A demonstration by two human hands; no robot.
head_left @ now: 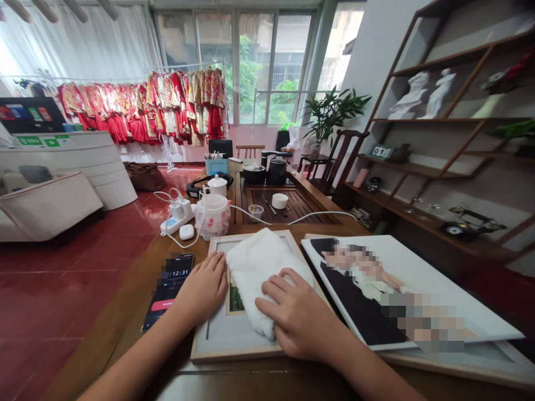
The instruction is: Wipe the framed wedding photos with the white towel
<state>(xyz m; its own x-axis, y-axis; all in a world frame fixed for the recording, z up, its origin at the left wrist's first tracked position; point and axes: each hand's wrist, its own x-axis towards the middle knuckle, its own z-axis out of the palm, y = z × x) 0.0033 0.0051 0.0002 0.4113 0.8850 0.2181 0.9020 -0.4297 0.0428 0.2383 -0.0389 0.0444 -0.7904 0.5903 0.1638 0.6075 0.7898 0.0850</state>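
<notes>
Right hand (292, 314) lies open, fingers spread on a fluffy white towel (261, 273), which sits across a light-wood picture frame (238, 352) on the brown wooden worktop (125, 328). Left hand (203, 289), open and holding nothing, rests flat on the frame at the towel's 9 o'clock. The frame's lower part and a strip of green picture show uncovered. At 3 o'clock lies a large white-bordered portrait board (363, 312), its figures pixelated; at 9 o'clock, a lit black smartphone (171, 284) reads 12:31.
</notes>
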